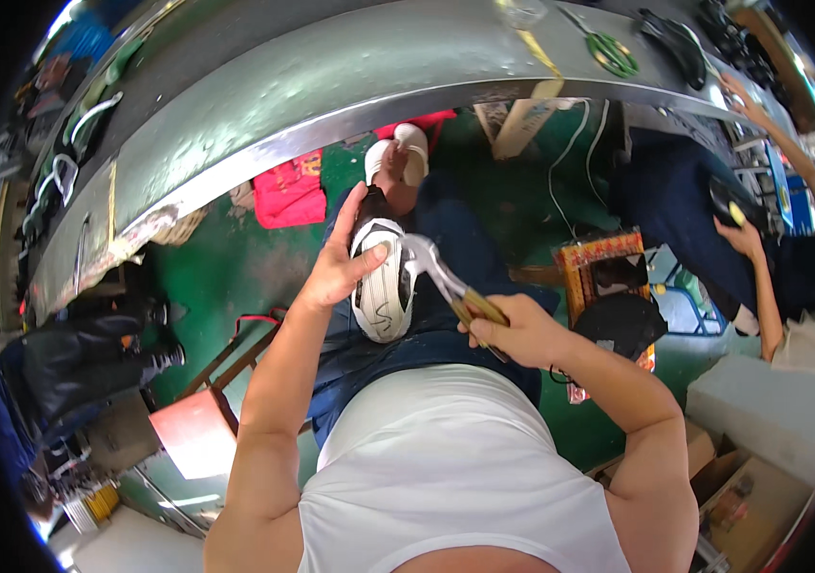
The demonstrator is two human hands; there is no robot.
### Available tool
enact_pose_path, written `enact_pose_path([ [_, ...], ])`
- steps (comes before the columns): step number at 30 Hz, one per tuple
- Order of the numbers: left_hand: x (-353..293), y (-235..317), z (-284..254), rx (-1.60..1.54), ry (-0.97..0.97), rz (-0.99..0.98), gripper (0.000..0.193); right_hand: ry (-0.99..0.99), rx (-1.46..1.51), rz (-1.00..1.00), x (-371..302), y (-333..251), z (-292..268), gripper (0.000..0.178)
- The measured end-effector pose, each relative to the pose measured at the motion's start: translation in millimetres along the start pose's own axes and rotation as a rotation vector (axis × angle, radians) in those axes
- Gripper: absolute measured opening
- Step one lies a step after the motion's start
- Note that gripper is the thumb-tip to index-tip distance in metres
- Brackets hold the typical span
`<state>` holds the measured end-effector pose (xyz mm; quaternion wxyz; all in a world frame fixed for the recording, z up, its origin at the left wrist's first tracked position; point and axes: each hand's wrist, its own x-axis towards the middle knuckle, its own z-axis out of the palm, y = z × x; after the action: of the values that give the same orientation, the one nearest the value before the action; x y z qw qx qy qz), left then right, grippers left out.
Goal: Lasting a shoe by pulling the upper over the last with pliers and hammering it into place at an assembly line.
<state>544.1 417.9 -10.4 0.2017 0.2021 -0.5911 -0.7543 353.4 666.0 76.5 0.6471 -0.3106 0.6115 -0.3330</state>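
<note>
In my lap, above my dark blue trousers, is a white shoe upper with a dark squiggle of line on it, fitted over a black shoe last. My left hand is closed around its far left side, the thumb pressed on the white material. My right hand grips the yellowish handles of a pair of lasting pliers. Their curved metal head meets the right edge of the upper near my left thumb. Whether the jaws pinch the material I cannot make out.
A metal-topped bench curves across the far side, bearing green-handled scissors and a black shoe last. Red cloth lies on the green floor. A co-worker sits at right near a black cap; a cardboard box stands lower right.
</note>
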Motion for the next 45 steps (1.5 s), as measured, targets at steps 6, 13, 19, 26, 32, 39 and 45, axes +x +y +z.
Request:
enact_pose_path([
  [6, -37.1, 2.1, -17.9, 0.096, 0.052, 0.117, 0.065, -0.049, -0.182, -0.136, 34.1, 0.8, 30.5, 0.034],
  [13, -46.2, -2.8, -30.6, 0.199, 0.134, 0.122, 0.056, -0.153, 0.123, -0.102, 56.9, -1.5, 42.9, 0.042],
  [19, -44.4, -3.2, -31.9, 0.282, 0.142, 0.095, 0.053, -0.187, 0.212, -0.033, 64.0, -23.8, 39.3, 0.040],
  [26, -44.7, -9.1, -34.5, 0.430, 0.172, 0.113, 0.047, -0.139, -0.112, 0.099, 71.6, -29.6, 17.1, 0.035],
  [32, -43.8, -22.2, -42.8, 0.314, 0.236, 0.145, 0.043, 0.229, -0.511, -0.433, 126.8, 33.2, 44.7, 0.042],
  [39, -50.3, -14.7, -44.5, 0.361, 0.153, 0.104, 0.045, 0.149, -0.618, -0.420, 87.9, 32.4, 42.3, 0.048],
  [45, -38.4, -15.6, -27.2, -0.030, 0.301, -0.102, 0.041, 0.110, -0.714, -0.194, 67.9, 3.0, 46.7, 0.045],
])
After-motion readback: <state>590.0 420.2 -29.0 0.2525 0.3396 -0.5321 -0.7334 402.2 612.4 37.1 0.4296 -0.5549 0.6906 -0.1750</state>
